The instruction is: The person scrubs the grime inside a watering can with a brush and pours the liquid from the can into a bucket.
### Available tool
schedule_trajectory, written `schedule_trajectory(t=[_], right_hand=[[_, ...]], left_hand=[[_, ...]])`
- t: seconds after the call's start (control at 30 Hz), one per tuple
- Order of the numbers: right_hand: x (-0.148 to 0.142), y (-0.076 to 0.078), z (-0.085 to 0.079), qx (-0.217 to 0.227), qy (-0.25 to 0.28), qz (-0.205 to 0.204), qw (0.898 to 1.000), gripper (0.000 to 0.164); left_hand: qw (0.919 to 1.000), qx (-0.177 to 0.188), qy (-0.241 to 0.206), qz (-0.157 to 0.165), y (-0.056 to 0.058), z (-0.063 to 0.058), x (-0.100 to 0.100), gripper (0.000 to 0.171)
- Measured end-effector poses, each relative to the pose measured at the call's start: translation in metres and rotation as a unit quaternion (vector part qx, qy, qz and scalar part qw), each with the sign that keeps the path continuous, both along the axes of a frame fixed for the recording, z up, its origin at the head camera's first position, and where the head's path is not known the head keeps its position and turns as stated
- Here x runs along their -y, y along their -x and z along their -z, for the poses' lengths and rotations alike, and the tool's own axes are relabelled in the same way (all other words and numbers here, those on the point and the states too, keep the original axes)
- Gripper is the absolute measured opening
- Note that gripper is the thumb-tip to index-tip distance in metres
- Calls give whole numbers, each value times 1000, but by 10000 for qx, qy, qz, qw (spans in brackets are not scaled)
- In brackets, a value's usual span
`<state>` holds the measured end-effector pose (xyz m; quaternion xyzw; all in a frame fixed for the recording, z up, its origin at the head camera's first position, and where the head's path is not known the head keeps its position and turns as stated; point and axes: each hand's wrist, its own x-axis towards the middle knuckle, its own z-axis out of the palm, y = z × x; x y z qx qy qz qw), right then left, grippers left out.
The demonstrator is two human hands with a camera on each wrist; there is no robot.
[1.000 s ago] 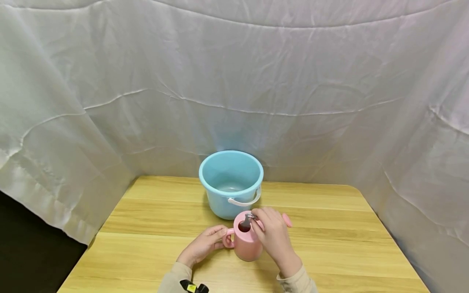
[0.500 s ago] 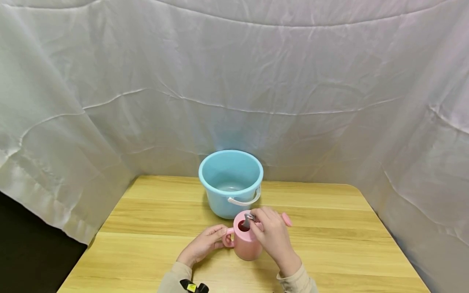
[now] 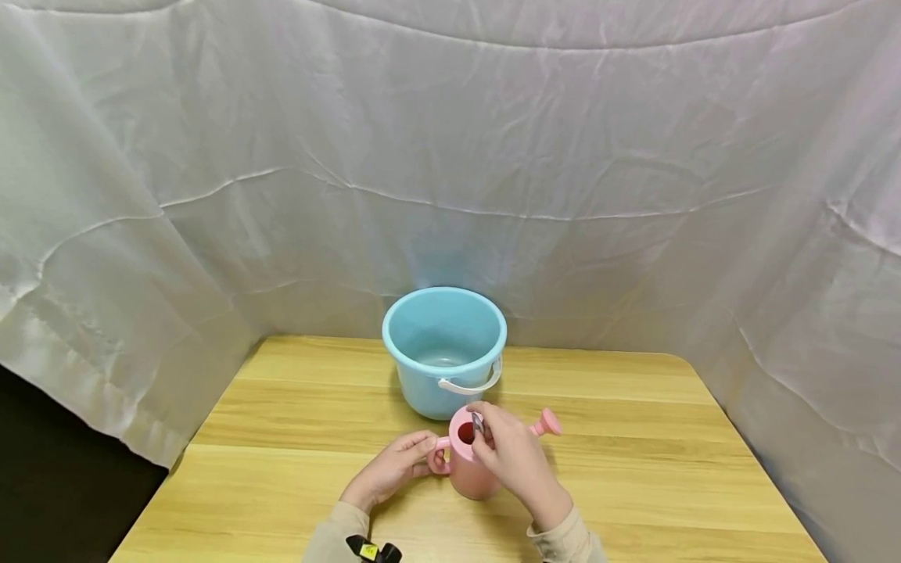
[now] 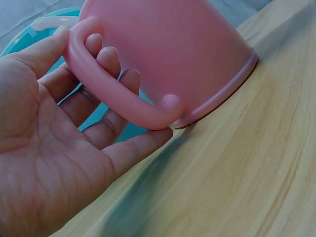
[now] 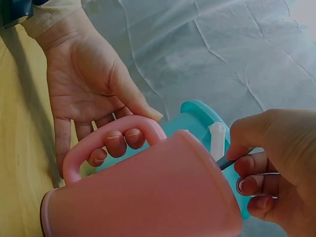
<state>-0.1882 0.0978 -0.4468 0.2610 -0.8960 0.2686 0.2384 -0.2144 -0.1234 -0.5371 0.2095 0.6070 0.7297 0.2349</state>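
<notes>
A pink watering can (image 3: pixel 473 471) stands upright on the wooden table. My left hand (image 3: pixel 391 471) grips its looped handle (image 4: pixel 106 81); in the left wrist view the thumb lies on top and several fingers pass through the loop. Over the can's round top opening, my right hand (image 3: pixel 512 456) pinches a thin grey utensil (image 3: pixel 478 424). In the right wrist view only a short piece of this grey utensil (image 5: pixel 226 162) shows at the can's rim. Its lower end is hidden, so its kind is unclear. The spout's round head (image 3: pixel 549 421) sticks out past the right hand.
A light blue bucket (image 3: pixel 429 391) with a white handle (image 3: pixel 470 390) stands just behind the can. Grey-white curtains (image 3: pixel 450 172) hang behind the wooden table (image 3: pixel 296 422) and at both sides.
My right hand has shifted slightly left and turned with the grey utensil, which now shows less. More of the spout is uncovered. The left hand and the can stay in place.
</notes>
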Motion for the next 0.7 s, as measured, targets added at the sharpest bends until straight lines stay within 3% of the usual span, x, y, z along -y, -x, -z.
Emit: schedule_trajectory(t=[0.37,0.7], right_hand=[[-5,-2,-7,549,420,-425,9967,32],[-6,0,-4,52,293,-8,9996,30]], left_hand=[[10000,-36,-10,17,0,1,0,30],[10000,-24,40,-21,0,0,0,29]])
